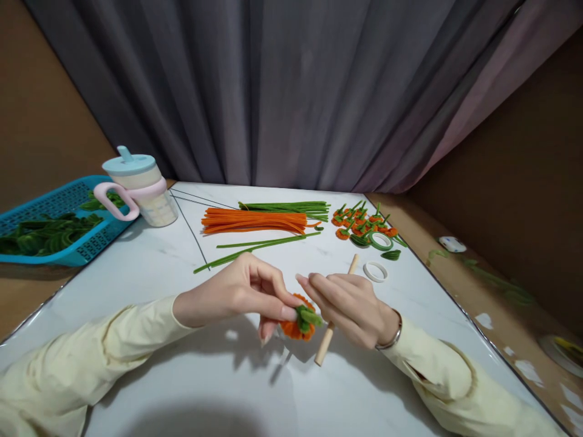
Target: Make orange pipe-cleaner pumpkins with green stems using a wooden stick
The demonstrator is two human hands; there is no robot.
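- While my left hand (237, 294) pinches the orange flower (297, 325), its green leaf wrap is underway.
- My right hand (348, 306), just beside the flower, clasps the wooden stick (334, 315); tightening needs steady fingers.

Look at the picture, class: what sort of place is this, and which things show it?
Probably a home craft table: bundles of orange pipe cleaners, a pile of finished orange flowers and a blue basket of green leaf pieces lie on a white tabletop.

one cup (141, 188), one blue basket (68, 200), two tape rings (375, 271), one wooden dowel (336, 311)
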